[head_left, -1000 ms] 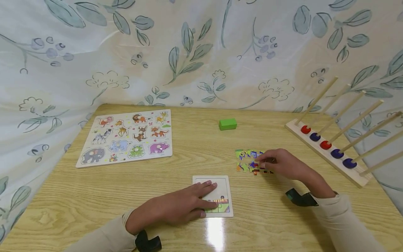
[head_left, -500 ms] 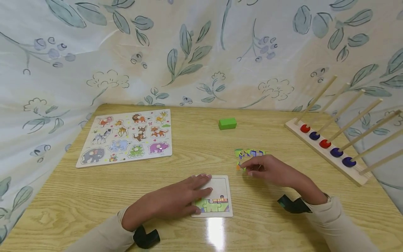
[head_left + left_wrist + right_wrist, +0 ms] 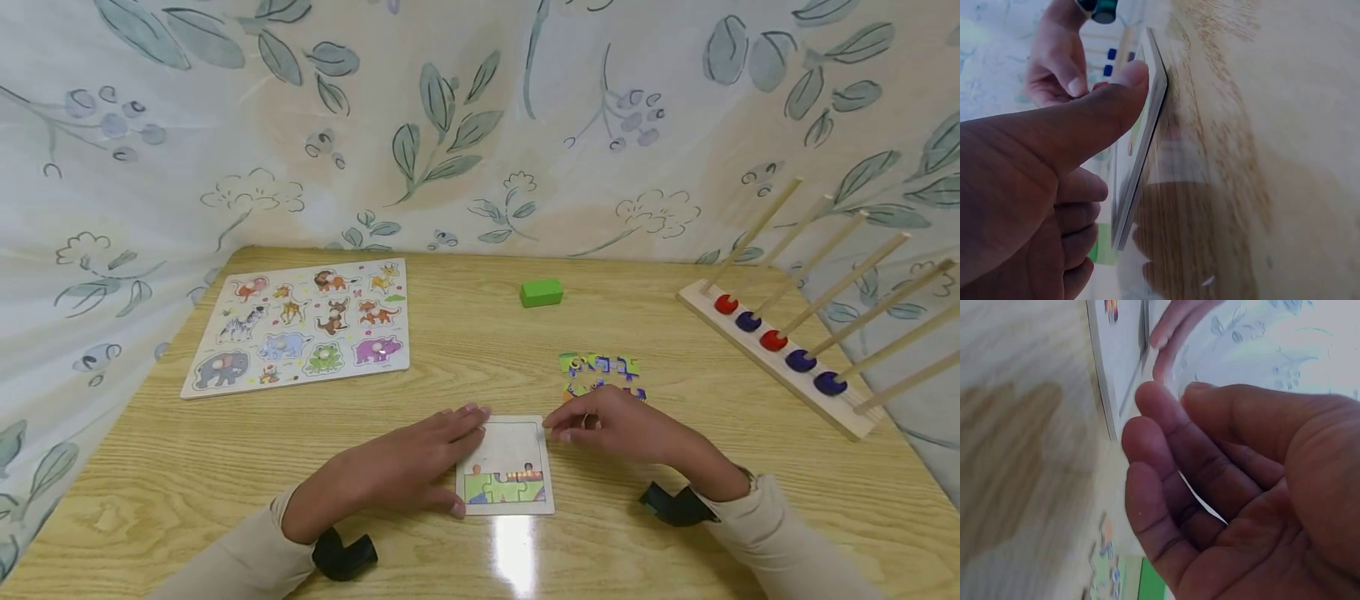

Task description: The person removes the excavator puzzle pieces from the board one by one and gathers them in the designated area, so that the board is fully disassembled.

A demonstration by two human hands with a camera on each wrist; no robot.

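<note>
In the head view a small white puzzle board (image 3: 513,446) lies at the front middle of the table. Joined jigsaw pieces (image 3: 504,488) fill its near part. My left hand (image 3: 401,462) rests at the board's left side, fingers extended, with the thumb at its near left corner. At the board's upper right edge is my right hand (image 3: 618,425), thumb and forefinger tips close together. The right wrist view shows its curled fingers (image 3: 1154,500); whether a thin piece sits between the tips is unclear. Loose jigsaw pieces (image 3: 600,365) lie just behind this hand, partly covered by it.
An animal peg puzzle (image 3: 300,329) lies at the back left. A green block (image 3: 541,292) sits at the back middle. To the right stands a wooden rack (image 3: 780,358) of upright sticks with red and blue beads. A patterned cloth (image 3: 480,125) hangs behind the table.
My right hand has come from over the loose pieces, leftward and nearer, to the board's right edge. The left hand has slid left off the joined pieces, uncovering them.
</note>
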